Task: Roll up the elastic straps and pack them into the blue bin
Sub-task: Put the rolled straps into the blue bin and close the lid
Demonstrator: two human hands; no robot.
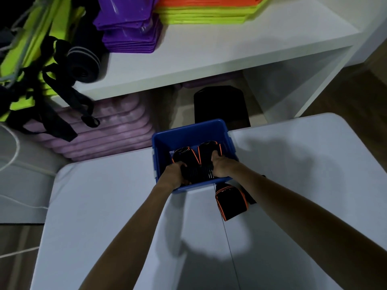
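Observation:
A blue bin stands at the far edge of the white table. Inside it lie rolled black elastic straps with orange edging, packed side by side. Both hands reach into the bin. My left hand grips the left side of a black roll near the bin's front wall. My right hand grips the right side of the same bundle. Another rolled black and orange strap lies on the table just in front of the bin, under my right forearm.
Behind the table a white shelf carries purple mats, orange and lime boards and a dark rolled band. Lime and black straps hang at the left. Lilac mats and a black object sit below.

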